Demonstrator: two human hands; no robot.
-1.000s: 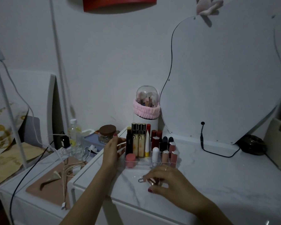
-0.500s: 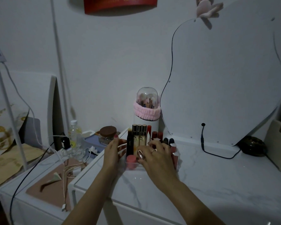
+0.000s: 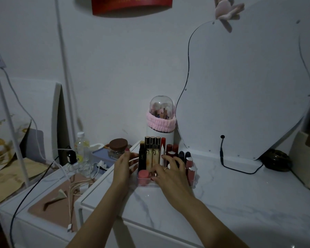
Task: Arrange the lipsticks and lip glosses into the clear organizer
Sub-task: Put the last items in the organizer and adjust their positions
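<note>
On a white marble worktop [image 3: 222, 203], the left hand [image 3: 123, 166] lies flat and open against the clear organizer's [image 3: 192, 183] left wall. Upright lipsticks and glosses fill it. The right hand [image 3: 170, 174] reaches over its front row, fingers pinching a small metallic lipstick [image 3: 154, 174] beside a pink tube [image 3: 143, 175].

- The right hand [image 3: 170, 173] left the marble tabletop [image 3: 231, 197] — a second before it had lain flat there, in front of the clear organizer [image 3: 192, 183] — and came to rest over the organizer's front row.
- The small metallic tube [image 3: 155, 174] (pinched in its fingertips) travelled along and sat low in the front row, just beside the pink-capped lipstick [image 3: 143, 176].
</note>
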